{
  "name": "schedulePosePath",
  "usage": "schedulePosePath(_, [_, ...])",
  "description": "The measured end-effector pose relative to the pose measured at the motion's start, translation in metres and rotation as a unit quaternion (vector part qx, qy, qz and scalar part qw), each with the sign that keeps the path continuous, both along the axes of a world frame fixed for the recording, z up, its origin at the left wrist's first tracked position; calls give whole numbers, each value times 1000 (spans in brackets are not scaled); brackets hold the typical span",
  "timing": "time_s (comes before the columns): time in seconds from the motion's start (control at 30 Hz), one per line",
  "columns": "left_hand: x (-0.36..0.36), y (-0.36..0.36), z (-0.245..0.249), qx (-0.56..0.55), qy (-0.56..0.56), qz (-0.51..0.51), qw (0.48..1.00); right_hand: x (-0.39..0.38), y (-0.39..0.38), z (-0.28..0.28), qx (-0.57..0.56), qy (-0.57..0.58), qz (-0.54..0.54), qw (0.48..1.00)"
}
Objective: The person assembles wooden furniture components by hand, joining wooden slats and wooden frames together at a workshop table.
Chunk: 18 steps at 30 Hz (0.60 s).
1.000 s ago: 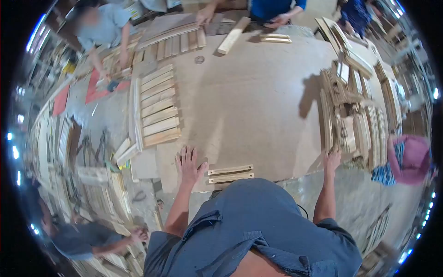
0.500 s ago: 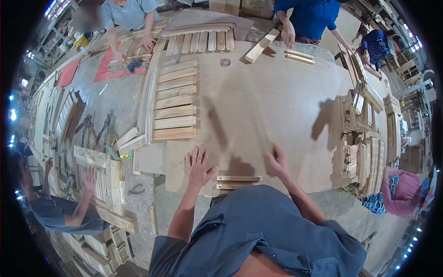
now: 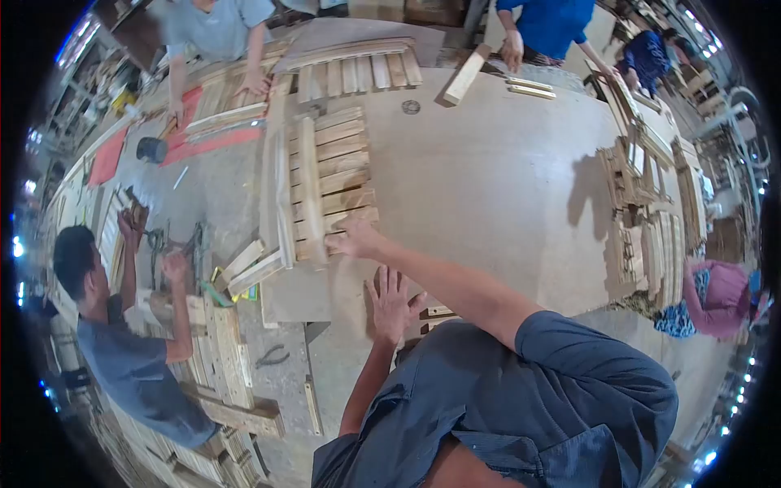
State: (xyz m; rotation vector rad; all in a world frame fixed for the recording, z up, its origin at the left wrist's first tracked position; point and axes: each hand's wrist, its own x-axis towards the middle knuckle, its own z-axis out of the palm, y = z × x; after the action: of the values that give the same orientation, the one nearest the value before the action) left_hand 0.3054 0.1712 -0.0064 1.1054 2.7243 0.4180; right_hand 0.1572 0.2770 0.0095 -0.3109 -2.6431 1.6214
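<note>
My right hand [image 3: 355, 239] reaches across my body to the near end of a long wooden strip [image 3: 311, 187] and grips it. The strip lies crosswise over a panel of parallel wooden slats [image 3: 346, 167] on the big plywood table [image 3: 488, 179]. My left hand [image 3: 391, 304] rests flat on the table's near edge with fingers spread, holding nothing. Two short wooden strips [image 3: 438, 314] lie just right of it, partly hidden by my right arm.
Stacks of wooden parts [image 3: 647, 220] fill the table's right side. A second slat panel [image 3: 358, 69] and a loose block [image 3: 465, 75] lie at the far edge, where other people work. A person [image 3: 122, 350] handles wood at the left; another in a pink hat [image 3: 720, 293] is at the right.
My right hand swung from the stacks at the right over to the slat panel at the left, where a long strip now lies across the slats. My left hand stayed on the table.
</note>
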Motion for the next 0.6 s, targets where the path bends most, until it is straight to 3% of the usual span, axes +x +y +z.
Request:
schedulePosePath(0.03, [0,0,-2,-3,4,6,1000,7,6,-2,116,83,58,988])
schedulePosePath(0.07, [0,0,-3,9,-8,5,1000,18,21,-3,123,80,48,988])
schedulePosePath(0.13, [-2,0,-4,27,-28,2,999,64,74,27,-18,-29,45,998])
schedulePosePath(0.2, [-2,-1,4,14,-22,-6,1000,120,133,-19,28,55,-57,996])
schedulePosePath(0.23, [-4,1,6,-11,-22,-8,1000,154,164,-21,162,85,-98,978])
schedulePosePath(0.27, [-3,1,0,-11,-20,-5,1000,187,186,-50,56,26,-231,971])
schedulePosePath(0.3, [-1,1,-7,-11,-18,-2,1000,224,211,-26,209,21,-217,953])
schedulePosePath(0.33, [-1,1,-8,-11,-16,-7,1000,265,233,-34,252,-28,-229,940])
schedulePosePath(0.37, [-1,2,-8,-16,-12,-4,1000,305,243,-42,330,-34,-279,901])
schedulePosePath(0.43, [1,1,-9,-25,-5,-10,1000,371,251,-39,411,-97,-282,861])
schedulePosePath(0.53, [0,4,-1,-31,7,-18,999,418,242,-42,461,-119,-297,828])
schedulePosePath(0.6, [0,8,9,-112,-5,-14,994,418,242,-44,428,-129,-312,839])
